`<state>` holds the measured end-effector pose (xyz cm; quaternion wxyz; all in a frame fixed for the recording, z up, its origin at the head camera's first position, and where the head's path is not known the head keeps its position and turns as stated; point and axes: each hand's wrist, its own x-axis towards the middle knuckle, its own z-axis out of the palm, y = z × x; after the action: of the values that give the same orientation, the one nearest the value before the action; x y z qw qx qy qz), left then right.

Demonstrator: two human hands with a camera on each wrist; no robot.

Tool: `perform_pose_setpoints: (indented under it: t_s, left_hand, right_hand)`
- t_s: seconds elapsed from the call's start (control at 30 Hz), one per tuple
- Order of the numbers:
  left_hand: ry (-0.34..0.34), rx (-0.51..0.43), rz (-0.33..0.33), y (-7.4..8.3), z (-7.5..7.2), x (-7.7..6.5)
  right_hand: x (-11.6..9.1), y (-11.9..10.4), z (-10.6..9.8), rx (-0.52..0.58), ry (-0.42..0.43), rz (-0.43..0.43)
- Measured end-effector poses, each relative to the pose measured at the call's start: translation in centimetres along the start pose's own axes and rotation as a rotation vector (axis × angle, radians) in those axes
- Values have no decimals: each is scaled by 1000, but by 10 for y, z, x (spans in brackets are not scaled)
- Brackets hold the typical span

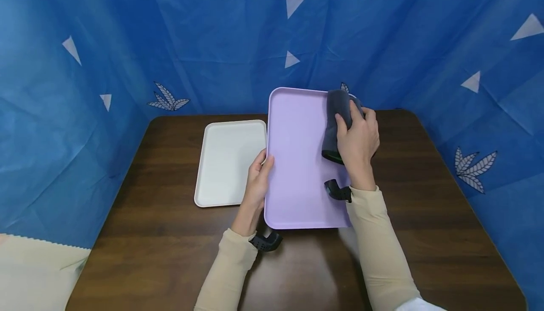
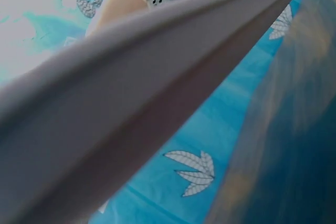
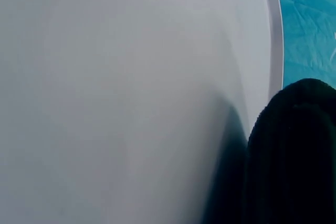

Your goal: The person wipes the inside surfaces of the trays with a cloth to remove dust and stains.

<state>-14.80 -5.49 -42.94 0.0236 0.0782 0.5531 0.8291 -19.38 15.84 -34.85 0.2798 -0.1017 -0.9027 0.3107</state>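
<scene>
A light purple tray (image 1: 295,174) is held up off the table, tilted toward the head view. My left hand (image 1: 256,184) grips its left rim, thumb on the inner side. Folded dark grey cloth (image 1: 335,112) lies against the tray's upper right part, and my right hand (image 1: 359,138) holds it there with thumb and fingers. In the left wrist view the tray's edge (image 2: 121,72) fills much of the picture and hides the left fingers. The right wrist view has the tray's inner face (image 3: 121,87) with the dark cloth (image 3: 294,156) at lower right, near the rim.
A smaller white tray (image 1: 229,164) lies flat on the brown wooden table (image 1: 161,235), left of the purple one and partly behind my left hand. Blue patterned curtain (image 1: 221,41) hangs around the back and sides. Black straps with small devices sit on both wrists.
</scene>
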Motion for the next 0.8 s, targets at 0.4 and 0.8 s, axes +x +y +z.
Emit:
perform_pose_setpoints:
  t_s: [0.4, 0.8]
  left_hand:
    - [24, -48, -12, -4, 3, -2]
    - [16, -63, 7, -6, 7, 0]
  right_hand:
    - [-6, -24, 16, -1, -15, -87]
    - [-24, -61, 30, -1, 25, -278]
